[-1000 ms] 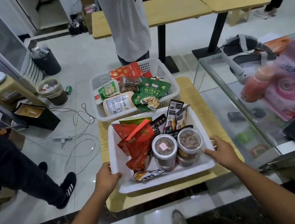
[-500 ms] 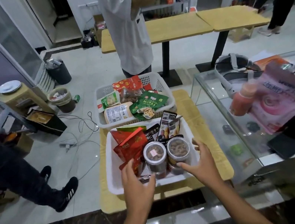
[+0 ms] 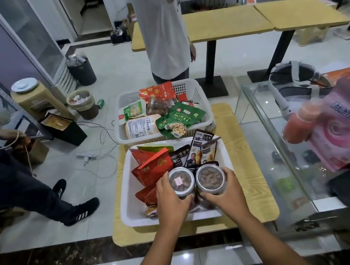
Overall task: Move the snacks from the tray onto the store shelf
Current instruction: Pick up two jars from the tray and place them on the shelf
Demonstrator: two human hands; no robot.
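A white tray (image 3: 128, 206) sits on a small wooden table (image 3: 256, 179) in front of me. Two clear nut jars stand side by side in its near part. My left hand (image 3: 171, 199) grips the left jar (image 3: 182, 182). My right hand (image 3: 222, 193) grips the right jar (image 3: 210, 178). Red snack packets (image 3: 153, 167) lie in the tray to the left of the jars, and dark packets (image 3: 200, 151) lean behind them. No store shelf shows plainly in this view.
A white basket (image 3: 200, 95) full of other snacks stands behind the tray. A glass counter (image 3: 268, 130) with a pink bag (image 3: 348, 124) is on the right. One person stands beyond the basket, another at left. Cables and bins lie on the floor.
Both hands left the tray's outer rim, moved inward over it and closed around the two jars. The view also shifted a little upward.
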